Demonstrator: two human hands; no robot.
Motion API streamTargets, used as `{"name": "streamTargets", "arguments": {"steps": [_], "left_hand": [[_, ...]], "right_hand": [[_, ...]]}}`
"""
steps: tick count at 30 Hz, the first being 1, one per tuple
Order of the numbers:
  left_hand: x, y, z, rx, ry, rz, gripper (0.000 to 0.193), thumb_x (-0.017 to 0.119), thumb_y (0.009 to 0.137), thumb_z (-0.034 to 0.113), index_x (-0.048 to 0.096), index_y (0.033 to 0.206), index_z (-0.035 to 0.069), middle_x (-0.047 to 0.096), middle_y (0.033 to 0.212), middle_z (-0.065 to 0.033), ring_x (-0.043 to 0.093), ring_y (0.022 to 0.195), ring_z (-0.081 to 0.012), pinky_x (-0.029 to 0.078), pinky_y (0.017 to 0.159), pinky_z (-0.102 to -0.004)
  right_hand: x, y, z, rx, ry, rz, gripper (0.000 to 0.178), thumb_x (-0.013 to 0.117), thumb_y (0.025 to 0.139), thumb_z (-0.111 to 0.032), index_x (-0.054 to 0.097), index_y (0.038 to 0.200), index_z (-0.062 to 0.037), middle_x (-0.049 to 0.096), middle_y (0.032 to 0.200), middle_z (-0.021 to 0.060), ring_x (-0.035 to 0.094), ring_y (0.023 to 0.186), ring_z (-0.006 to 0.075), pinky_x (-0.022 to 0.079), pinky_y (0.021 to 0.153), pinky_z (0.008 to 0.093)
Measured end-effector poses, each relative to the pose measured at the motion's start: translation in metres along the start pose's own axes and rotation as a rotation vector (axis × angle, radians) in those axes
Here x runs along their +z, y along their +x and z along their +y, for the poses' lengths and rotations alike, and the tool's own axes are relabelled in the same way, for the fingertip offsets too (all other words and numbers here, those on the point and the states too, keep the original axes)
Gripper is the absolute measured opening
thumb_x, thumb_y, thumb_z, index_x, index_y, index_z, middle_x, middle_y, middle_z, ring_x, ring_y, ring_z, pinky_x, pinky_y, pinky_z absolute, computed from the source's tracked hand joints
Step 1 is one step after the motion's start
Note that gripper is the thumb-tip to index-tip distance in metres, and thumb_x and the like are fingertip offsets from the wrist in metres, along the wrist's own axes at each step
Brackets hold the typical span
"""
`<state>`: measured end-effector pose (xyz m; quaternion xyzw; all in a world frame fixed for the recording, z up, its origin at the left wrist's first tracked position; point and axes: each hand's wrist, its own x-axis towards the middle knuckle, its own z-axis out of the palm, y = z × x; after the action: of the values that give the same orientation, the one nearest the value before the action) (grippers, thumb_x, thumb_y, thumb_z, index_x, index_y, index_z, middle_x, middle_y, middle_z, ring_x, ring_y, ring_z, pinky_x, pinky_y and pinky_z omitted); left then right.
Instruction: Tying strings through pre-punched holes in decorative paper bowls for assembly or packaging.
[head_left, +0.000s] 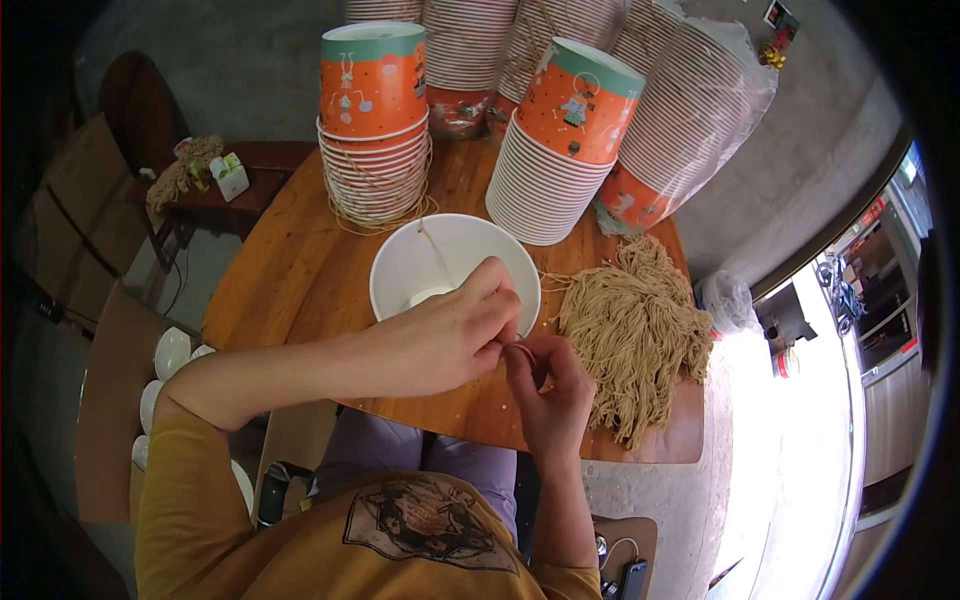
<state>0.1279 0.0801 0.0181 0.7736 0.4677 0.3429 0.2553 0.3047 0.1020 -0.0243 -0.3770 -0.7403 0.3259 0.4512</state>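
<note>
A white paper bucket [395,265] lies tipped with its mouth toward me on the wooden table. Tan string [432,245] runs from its far rim down inside, passing behind my left hand. My left hand [478,328] reaches across the bucket's near side, its thumb and fingers closed in a pinch at the near right rim. Right beside it, my right hand [552,385] is closed too, fingertips meeting the left ones around a thin loop of string. The exact grip is partly hidden by the fingers. Close to my right hand lies a large heap of tan strings [640,340].
Behind the bucket stand two stacks of orange-and-white paper buckets, a left stack [372,120] with string draped round it and a right stack [560,140]. Plastic-wrapped stacks [690,110] stand farther back. White buckets [172,352] sit low at the left; a bench [270,160] is beyond.
</note>
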Motion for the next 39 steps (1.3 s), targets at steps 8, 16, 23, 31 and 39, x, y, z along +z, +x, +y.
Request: {"name": "streamTargets", "arguments": {"steps": [8, 16, 23, 31, 39], "left_hand": [[-0.002, 0.004, -0.005, -0.085, -0.115, -0.089, 0.015, 0.058, 0.083, -0.001, 0.051, 0.096, -0.001, 0.042, 0.104, -0.0104, 0.058, 0.086, -0.0201, 0.05, 0.076, -0.0314], [-0.003, 0.005, -0.01, -0.064, -0.033, -0.151, 0.014, 0.058, 0.082, 0.002, 0.054, 0.094, -0.002, 0.045, 0.105, -0.0125, 0.059, 0.087, -0.0234, 0.05, 0.075, -0.0338], [0.002, -0.002, 0.0, -0.101, 0.095, -0.06, 0.012, 0.057, 0.083, 0.008, 0.053, 0.093, 0.001, 0.057, 0.093, -0.0138, 0.061, 0.08, -0.0299, 0.049, 0.069, -0.0379], [0.003, -0.007, 0.002, -0.23, -0.102, 0.003, 0.012, 0.058, 0.083, 0.004, 0.052, 0.093, 0.001, 0.063, 0.087, -0.014, 0.063, 0.081, -0.0287, 0.049, 0.068, -0.0374], [0.002, -0.004, 0.002, -0.265, -0.189, -0.003, 0.014, 0.059, 0.082, 0.0, 0.051, 0.093, 0.0, 0.062, 0.086, -0.0099, 0.062, 0.08, -0.0221, 0.049, 0.069, -0.0343]], "right_hand": [[0.005, -0.003, 0.009, 0.026, 0.06, 0.013, 0.01, 0.068, 0.083, -0.004, 0.06, 0.088, -0.0019, 0.06, 0.072, 0.0037, 0.053, 0.06, 0.0079, 0.045, 0.055, 0.023], [0.011, -0.007, 0.01, 0.082, 0.188, 0.035, 0.009, 0.067, 0.084, -0.004, 0.06, 0.09, -0.0019, 0.059, 0.071, 0.0024, 0.051, 0.061, 0.0047, 0.044, 0.056, 0.0209], [0.016, -0.007, 0.012, -0.158, -0.09, 0.116, 0.014, 0.07, 0.079, -0.001, 0.059, 0.086, -0.0042, 0.059, 0.073, 0.0047, 0.056, 0.059, 0.013, 0.046, 0.053, 0.0258], [0.02, -0.004, 0.016, -0.507, -0.306, 0.21, 0.02, 0.069, 0.073, 0.003, 0.054, 0.081, -0.0075, 0.049, 0.063, 0.0017, 0.047, 0.054, 0.0184, 0.039, 0.05, 0.0322], [0.019, -0.009, 0.022, -0.524, -0.353, 0.187, 0.028, 0.072, 0.071, 0.002, 0.055, 0.09, -0.0069, 0.058, 0.074, 0.0053, 0.055, 0.06, 0.0216, 0.045, 0.053, 0.032]]}}
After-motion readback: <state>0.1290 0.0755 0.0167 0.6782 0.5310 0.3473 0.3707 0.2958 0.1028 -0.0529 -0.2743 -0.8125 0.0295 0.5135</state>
